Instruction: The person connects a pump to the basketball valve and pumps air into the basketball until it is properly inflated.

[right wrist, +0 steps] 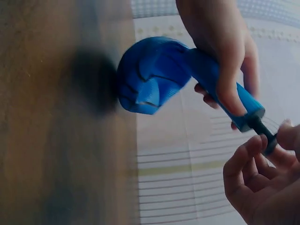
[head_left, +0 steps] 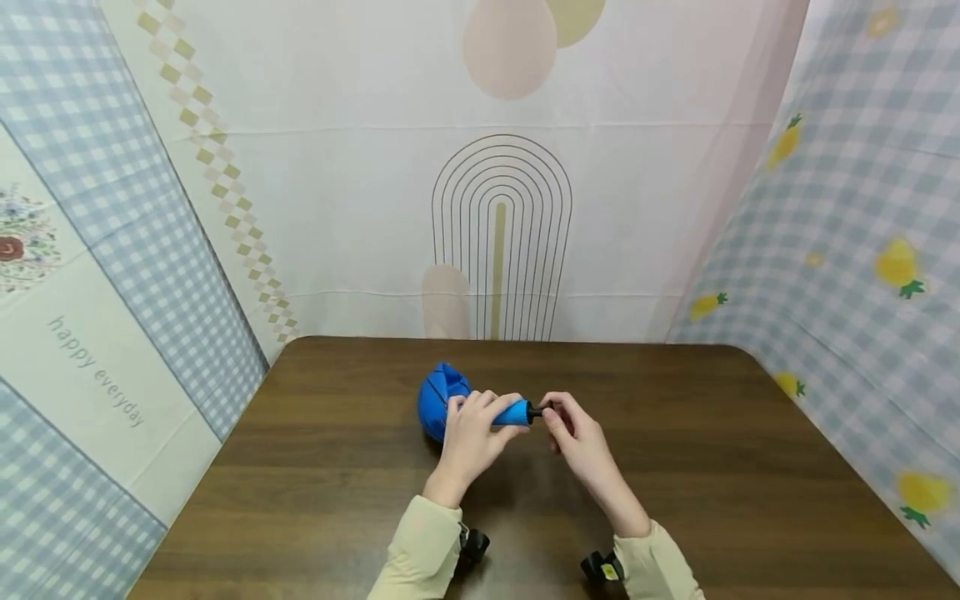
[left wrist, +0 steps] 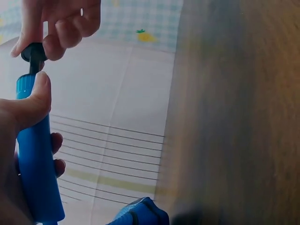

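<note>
The blue hand pump (head_left: 513, 413) is lying across the left hand (head_left: 472, 429), whose thumb and fingers are gripping its barrel; I am judging it light, stiff and slick, best held round that barrel. Past the left thumb, the right hand (head_left: 576, 437) is pinching the black handle (left wrist: 33, 52). Just left of the left hand, a creased blue ball (head_left: 435, 408) is looking soft.

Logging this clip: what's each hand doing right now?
Left hand: closed, holding the blue pump barrel.
Right hand: closed, pinching its black handle.
</note>
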Demonstrator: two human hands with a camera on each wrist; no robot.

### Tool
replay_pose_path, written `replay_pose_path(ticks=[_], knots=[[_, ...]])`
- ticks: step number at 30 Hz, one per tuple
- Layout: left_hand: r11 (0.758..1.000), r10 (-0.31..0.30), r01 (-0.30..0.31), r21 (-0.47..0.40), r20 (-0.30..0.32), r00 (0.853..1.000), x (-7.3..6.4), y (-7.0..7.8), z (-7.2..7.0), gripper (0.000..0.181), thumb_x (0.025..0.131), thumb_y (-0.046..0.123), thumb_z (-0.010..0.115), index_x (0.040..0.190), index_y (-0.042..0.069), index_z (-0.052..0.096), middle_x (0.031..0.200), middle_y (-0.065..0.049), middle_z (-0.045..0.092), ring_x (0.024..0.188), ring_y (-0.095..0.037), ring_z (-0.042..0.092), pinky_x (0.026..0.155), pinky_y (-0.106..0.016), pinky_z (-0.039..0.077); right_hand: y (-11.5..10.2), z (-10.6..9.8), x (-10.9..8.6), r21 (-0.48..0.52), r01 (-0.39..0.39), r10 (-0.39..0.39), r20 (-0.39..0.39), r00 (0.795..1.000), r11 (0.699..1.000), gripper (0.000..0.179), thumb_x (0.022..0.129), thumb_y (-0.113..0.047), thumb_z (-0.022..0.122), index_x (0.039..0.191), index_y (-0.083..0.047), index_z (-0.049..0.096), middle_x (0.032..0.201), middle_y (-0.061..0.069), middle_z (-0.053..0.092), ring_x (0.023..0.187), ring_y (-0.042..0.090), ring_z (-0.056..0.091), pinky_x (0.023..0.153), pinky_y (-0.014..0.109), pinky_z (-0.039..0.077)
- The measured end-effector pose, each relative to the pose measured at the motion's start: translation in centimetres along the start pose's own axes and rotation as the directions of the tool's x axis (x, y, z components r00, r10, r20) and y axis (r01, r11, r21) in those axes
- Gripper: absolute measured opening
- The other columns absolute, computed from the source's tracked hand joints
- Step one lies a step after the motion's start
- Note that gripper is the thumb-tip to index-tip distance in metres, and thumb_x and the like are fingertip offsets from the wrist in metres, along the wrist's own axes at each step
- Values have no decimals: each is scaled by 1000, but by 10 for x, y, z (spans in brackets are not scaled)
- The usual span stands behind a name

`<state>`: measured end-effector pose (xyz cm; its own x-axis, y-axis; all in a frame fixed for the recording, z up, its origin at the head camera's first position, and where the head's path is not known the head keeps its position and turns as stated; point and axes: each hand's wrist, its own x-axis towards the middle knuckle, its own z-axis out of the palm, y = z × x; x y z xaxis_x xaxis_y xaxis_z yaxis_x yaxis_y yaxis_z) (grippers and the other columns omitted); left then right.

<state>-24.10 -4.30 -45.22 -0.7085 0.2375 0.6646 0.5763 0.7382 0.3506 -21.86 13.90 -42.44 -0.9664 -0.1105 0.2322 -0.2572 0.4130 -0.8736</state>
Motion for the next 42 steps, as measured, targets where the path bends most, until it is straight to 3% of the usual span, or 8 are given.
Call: replay_pose_path(ticks=[7,12,20,25,31,35,39,42], knots=[[993,-90,95,-75,67,994,0,-17,-12,39,78,39,77,113,27,69,98,1,71,95,-21,61,94,-46,36,-4,-18,0,-28,3,-3,18,1000,1000,23,98,-29,55,115,-14,60,85,8,62,63,9,52,57,26,46],[982,-148,156,-109,79,986,1,-25,-18,40,77,34,79,115,27,69,99,0,71,99,-23,61,97,-50,33,-5,-43,-3,-10,23,-23,-32,999,1000,23,99,-30,54,116,-16,61,87,3,64,71,8,57,63,26,49],[994,-112,111,12,73,991,1,1,-5,44,80,43,74,118,22,67,98,0,71,93,-20,63,86,-42,39,1,-30,0,157,63,-61,-18,998,986,19,99,-18,53,112,-5,58,80,4,52,62,12,51,58,26,47],[997,-73,73,1,71,995,1,15,4,42,79,42,75,114,23,66,96,1,71,90,-19,63,82,-41,39,2,-16,1,152,90,-102,69,992,984,19,99,-16,53,113,-4,57,80,7,49,61,12,51,57,29,47],[997,-70,72,-28,59,996,2,7,1,42,76,43,77,112,23,67,96,2,70,90,-18,61,85,-39,38,-2,-22,0,61,40,-45,84,996,997,21,98,-22,56,115,-10,59,85,10,54,66,13,49,59,25,44],[992,-119,121,-23,50,992,4,-6,-8,41,76,42,78,109,21,67,98,0,69,94,-21,60,92,-44,36,-7,-36,0,57,25,-27,49,998,998,21,98,-23,55,116,-13,59,90,7,59,72,9,53,63,26,45],[982,-158,173,-82,159,974,4,-15,-19,40,82,41,73,112,18,62,108,-4,62,107,-26,53,101,-53,28,-10,-56,-3,46,64,-65,20,998,997,20,98,-21,55,116,-11,59,92,8,61,78,6,57,68,27,47],[972,-120,178,-156,326,938,5,-17,-28,39,92,41,61,122,17,56,118,-6,55,116,-28,46,104,-55,24,-11,-67,-6,18,94,-94,26,995,995,20,98,-20,55,116,-10,59,94,11,60,80,4,57,67,27,47]])
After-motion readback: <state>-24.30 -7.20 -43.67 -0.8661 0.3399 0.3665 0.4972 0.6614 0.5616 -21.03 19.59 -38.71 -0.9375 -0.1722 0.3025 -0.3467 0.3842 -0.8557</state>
